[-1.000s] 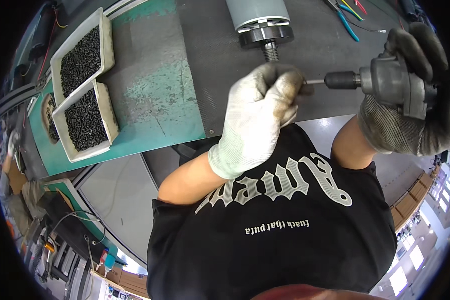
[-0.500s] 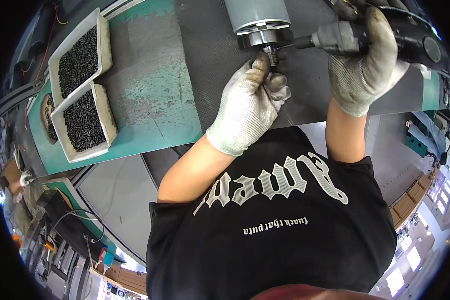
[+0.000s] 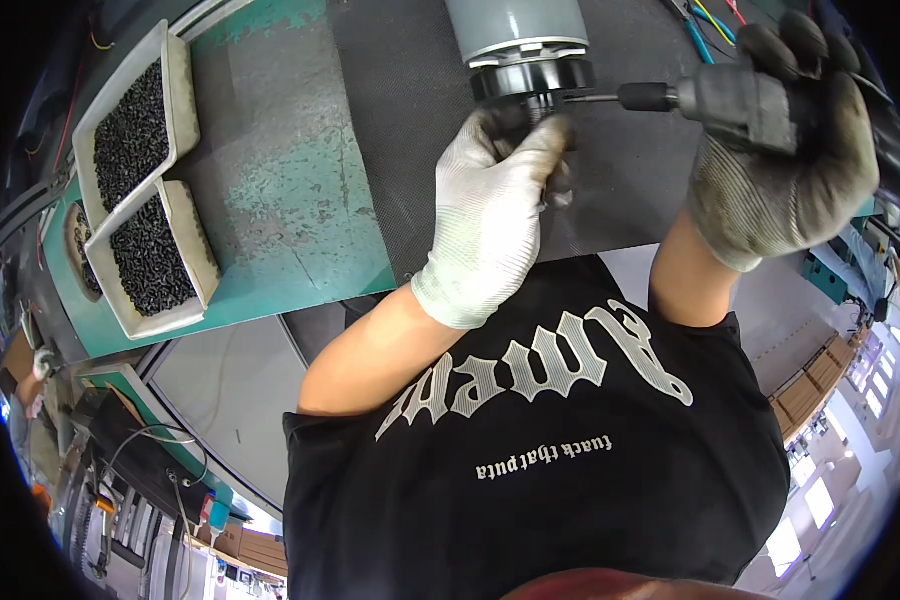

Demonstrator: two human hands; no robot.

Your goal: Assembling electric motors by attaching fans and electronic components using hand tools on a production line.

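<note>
A grey cylindrical motor (image 3: pixel 520 25) lies on the black mat, its end toward me. That end carries a black collar (image 3: pixel 535 78) with a short threaded shaft (image 3: pixel 540 105) sticking out. My gloved left hand (image 3: pixel 490 210) is closed around the shaft, thumb and fingers just under the collar; its tip is hidden by them. In my gloved right hand (image 3: pixel 785 190) is a dark power screwdriver (image 3: pixel 735 100), wrapped by the fingers and held level. Its thin bit points left and reaches the side of the collar by the shaft.
Two white trays (image 3: pixel 185 100) of small black screw-like parts stand on the worn green bench (image 3: pixel 300 190) at left, beside a round dish (image 3: pixel 75 250). Blue-handled pliers (image 3: pixel 698 40) and coloured wires lie at the back right. Another person's gloved hand (image 3: pixel 42 362) shows far left.
My right hand has drawn the screwdriver to the right, so more of its bit shows. My left hand has shifted slightly left, its fingers now further around the shaft.
</note>
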